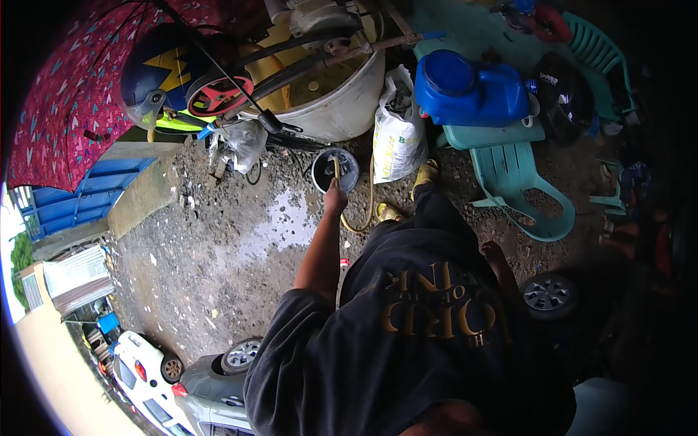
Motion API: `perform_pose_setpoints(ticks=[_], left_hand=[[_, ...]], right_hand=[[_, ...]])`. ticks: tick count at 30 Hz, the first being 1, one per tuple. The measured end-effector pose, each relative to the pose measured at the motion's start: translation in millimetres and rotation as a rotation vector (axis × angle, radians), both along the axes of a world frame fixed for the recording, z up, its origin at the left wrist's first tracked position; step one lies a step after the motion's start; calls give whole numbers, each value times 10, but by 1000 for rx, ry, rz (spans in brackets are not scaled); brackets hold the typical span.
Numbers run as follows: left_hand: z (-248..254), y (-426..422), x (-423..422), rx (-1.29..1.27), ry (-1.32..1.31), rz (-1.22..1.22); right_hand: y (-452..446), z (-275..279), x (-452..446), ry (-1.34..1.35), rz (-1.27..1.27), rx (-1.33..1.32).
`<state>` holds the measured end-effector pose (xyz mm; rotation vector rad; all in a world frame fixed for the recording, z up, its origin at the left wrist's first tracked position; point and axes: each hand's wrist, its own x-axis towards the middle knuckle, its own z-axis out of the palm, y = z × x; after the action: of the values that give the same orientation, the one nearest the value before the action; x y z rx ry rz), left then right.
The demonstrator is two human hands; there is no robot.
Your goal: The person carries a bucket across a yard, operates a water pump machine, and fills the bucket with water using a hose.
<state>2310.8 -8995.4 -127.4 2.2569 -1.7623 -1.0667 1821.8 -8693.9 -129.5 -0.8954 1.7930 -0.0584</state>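
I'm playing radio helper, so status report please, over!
Left hand gripping tan hose at bucket. Right hand beside body, grip unclear. White sack near bucket, maybe crowding it.

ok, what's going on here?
The left hand is holding a tan hose at a small bucket on the ground; can't tell if water is flowing. The right hand is down near the body, too dim to tell if it holds anything. A white sack stands beside the bucket, near a big white tub.
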Motion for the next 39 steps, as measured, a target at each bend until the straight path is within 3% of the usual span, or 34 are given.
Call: perform_pose_setpoints(ticks=[3, 8, 10, 12, 21, 24, 27, 30, 33, 39], left_hand=[[3, 13, -2, -5, 1, 5], [54, 28, -23, 30, -18, -26], [107, 37, -60, 57, -32, -16], [175, 42, -109, 64, -22, -12], [110, 78, -231, 37, 1, -36], [115, 75, -252, 32, 4, -40], [-20, 85, -215, -12, -4, -78], [-67, 61, -191, -64, 8, -118], [-17, 45, -224, -49, 17, -108], [-197, 128, -104, -41, 21, -114]], right_hand=[[-140, 219, 84, 16, -86, 69], [24, -99, -77, 20, 84, -115], [41, -146, -105, -37, -44, -103], [-3, -144, -107, -155, -355, 33], [-162, 154, -55, -126, -429, 174], [-52, 34, -104, -90, -297, 76], [-83, 16, -104, -115, -471, 131], [-49, -13, -102, -95, -400, 85], [1, -51, -138, 13, -66, -47], [-5, -137, -115, -150, -430, 30]])
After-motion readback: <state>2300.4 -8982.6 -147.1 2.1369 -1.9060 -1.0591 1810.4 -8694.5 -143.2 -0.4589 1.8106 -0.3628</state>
